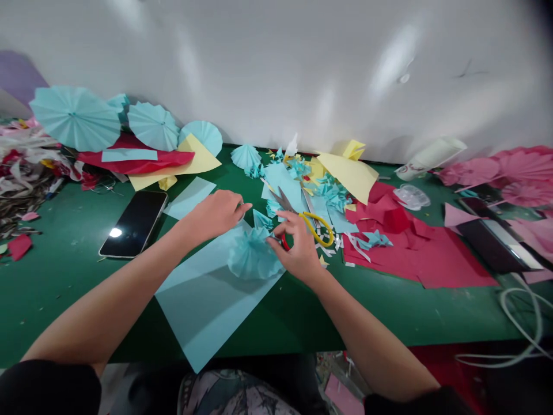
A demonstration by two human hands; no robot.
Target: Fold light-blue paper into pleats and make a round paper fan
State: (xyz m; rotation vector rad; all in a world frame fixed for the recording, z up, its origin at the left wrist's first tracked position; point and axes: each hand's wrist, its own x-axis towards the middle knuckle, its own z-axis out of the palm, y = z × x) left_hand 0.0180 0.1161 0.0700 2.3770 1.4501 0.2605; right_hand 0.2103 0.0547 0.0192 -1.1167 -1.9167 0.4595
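The pleated blue paper (253, 257), slightly blurred, is over the large blue sheet (203, 314). The right hand (296, 245) pinches its right edge. The left hand (221, 213), near the sheet's far edge, has curled fingers; whether they grip anything cannot be told. Yellow-handled scissors (286, 203) lie beyond the sheet; a phone (135, 225) lies left of it.

Single head-worn view, facing forward and down, close above green table (302, 323)
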